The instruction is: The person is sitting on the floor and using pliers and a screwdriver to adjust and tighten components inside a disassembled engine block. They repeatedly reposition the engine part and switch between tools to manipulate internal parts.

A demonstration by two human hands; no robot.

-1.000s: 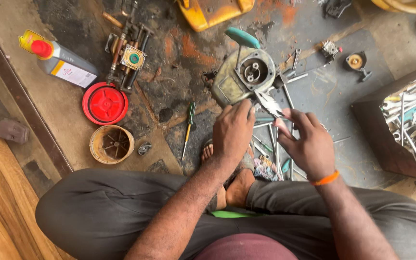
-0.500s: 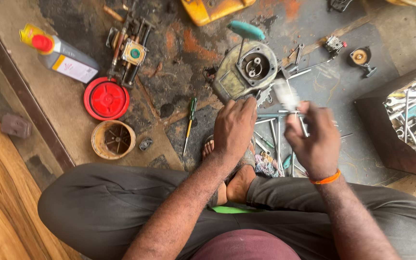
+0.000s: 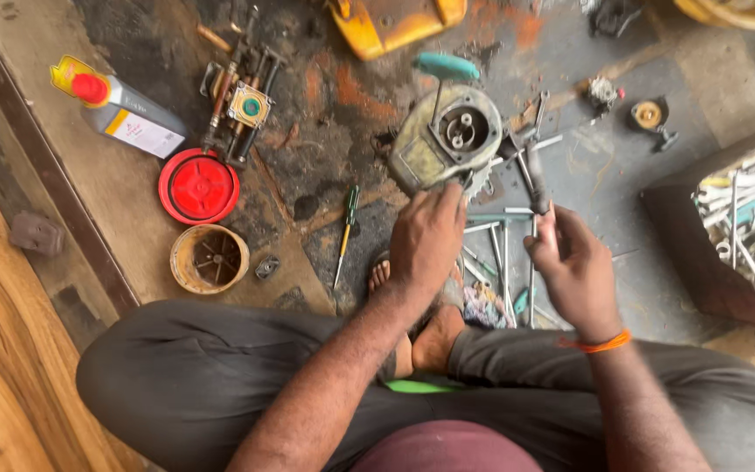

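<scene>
I sit cross-legged on a stained workshop floor. My left hand [image 3: 428, 238] rests on the near edge of a round greasy metal engine housing [image 3: 447, 144], steadying it. A teal-handled screwdriver [image 3: 444, 68] stands in the housing. My right hand [image 3: 572, 267], with an orange band at the wrist, grips the dark handle of a slim metal tool [image 3: 530, 175] whose tip points at the housing's right side. Several spanners and rods [image 3: 495, 245] lie on the floor between my hands.
A green-handled screwdriver [image 3: 347, 229] lies left of my left hand. Further left are a red round cap [image 3: 198, 186], a tan cup-shaped part [image 3: 209, 259], a small metal assembly [image 3: 242, 100] and an oil bottle [image 3: 120, 107]. A tool box [image 3: 736, 218] stands at right, a yellow casing [image 3: 395, 22] at top.
My right hand lifted the slim tool off the housing, swung it upright, and now brings it back towards the housing's right side. My left hand stayed on the housing.
</scene>
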